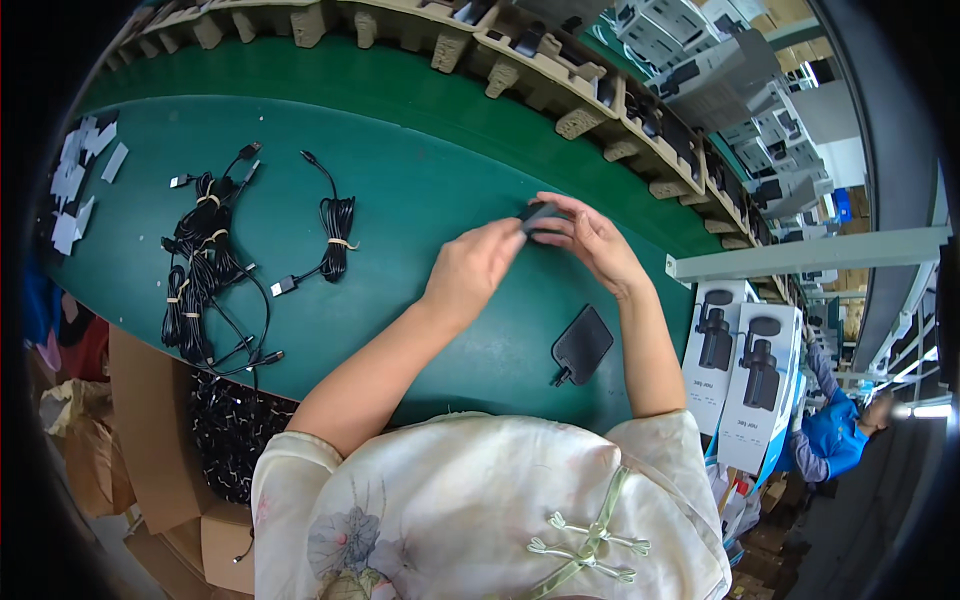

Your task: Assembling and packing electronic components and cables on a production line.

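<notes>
Above the green table, my left hand (472, 264) pinches a small dark flat piece (540, 212) by its near left side. My right hand (592, 242) curves round the same piece from the right, its fingers closed on the far side. The piece is slightly blurred and partly covered by fingers, so its kind does not show. On the table below my right hand lies a black flat pad (583, 344) with rounded corners and a short stem. Left of my hands is a bundled black cable (337, 240), tied with a band, with a plug at each end.
More tied black cables (205, 245) pile up on the table (420, 170), with white paper slips (75, 185) at far left. Moulded cardboard trays (560, 70) with black parts line the far side. Product boxes (765, 390) and a metal bar (810, 255) stand right. A person in blue (835, 435) is beyond.
</notes>
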Motion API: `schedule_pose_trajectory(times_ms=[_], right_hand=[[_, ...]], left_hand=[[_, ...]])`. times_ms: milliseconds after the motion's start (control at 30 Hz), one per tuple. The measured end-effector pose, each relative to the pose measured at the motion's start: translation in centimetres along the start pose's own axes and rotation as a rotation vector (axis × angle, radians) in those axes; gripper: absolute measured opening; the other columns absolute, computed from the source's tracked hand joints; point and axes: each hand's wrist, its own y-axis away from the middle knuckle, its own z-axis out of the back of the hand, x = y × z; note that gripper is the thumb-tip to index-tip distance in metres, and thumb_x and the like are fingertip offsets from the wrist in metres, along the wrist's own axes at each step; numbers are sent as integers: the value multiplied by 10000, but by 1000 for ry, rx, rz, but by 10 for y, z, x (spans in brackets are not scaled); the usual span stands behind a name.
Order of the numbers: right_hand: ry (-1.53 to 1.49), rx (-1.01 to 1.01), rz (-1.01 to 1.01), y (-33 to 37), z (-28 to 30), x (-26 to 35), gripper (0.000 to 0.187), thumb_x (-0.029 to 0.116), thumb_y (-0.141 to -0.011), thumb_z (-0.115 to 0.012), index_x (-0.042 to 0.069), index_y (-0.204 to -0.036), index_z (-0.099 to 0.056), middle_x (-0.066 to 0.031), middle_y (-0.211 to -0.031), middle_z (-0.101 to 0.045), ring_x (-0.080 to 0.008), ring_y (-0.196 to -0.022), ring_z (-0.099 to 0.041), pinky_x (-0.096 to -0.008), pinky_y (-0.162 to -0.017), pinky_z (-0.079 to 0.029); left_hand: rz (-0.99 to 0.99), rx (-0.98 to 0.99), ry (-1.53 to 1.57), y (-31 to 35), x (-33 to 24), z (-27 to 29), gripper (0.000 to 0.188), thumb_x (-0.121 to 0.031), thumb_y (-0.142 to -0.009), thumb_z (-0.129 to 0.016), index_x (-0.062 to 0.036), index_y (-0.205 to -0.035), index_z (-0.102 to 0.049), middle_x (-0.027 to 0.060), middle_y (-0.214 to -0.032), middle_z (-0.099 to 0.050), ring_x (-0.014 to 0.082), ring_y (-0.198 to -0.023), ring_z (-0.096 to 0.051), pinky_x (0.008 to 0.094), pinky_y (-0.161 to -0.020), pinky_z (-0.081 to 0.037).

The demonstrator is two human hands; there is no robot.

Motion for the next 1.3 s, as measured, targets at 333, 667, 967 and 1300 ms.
schedule_pose_trajectory(times_ms=[333,667,967,1300], right_hand=[[491,-154,256,-71,-21,6,197,174,-871,-581,61,-1032,-584,-18,-882,-587,-97,-793,-505,-211,-747,-392],[556,-971,787,-197,124,104,176,132,-873,-524,9,-940,-632,-58,-864,-627,-159,-779,-553,-252,-721,-411],[1237,-937,327,-252,120,69,234,131,-806,-508,128,-1018,-608,-190,-917,-608,-330,-869,-585,-416,-750,-454],[1310,-220,970,-171,-37,74,270,68,-722,-615,88,-991,-610,-128,-963,-596,-290,-930,-547,-399,-814,-445]], left_hand=[[648,-187,689,-4,10,-5,257,-216,-931,-471,26,-960,-550,143,-885,-612,208,-689,-606,278,-614,-512],[638,125,564,-1,5,1,326,-224,-934,-466,10,-1158,-429,128,-983,-604,168,-762,-609,276,-666,-505],[644,96,549,0,5,0,304,-193,-918,-493,2,-1145,-437,112,-951,-592,179,-757,-614,278,-657,-504],[525,93,378,8,16,-8,284,-138,-894,-524,2,-1129,-448,111,-934,-588,174,-729,-610,311,-647,-497]])
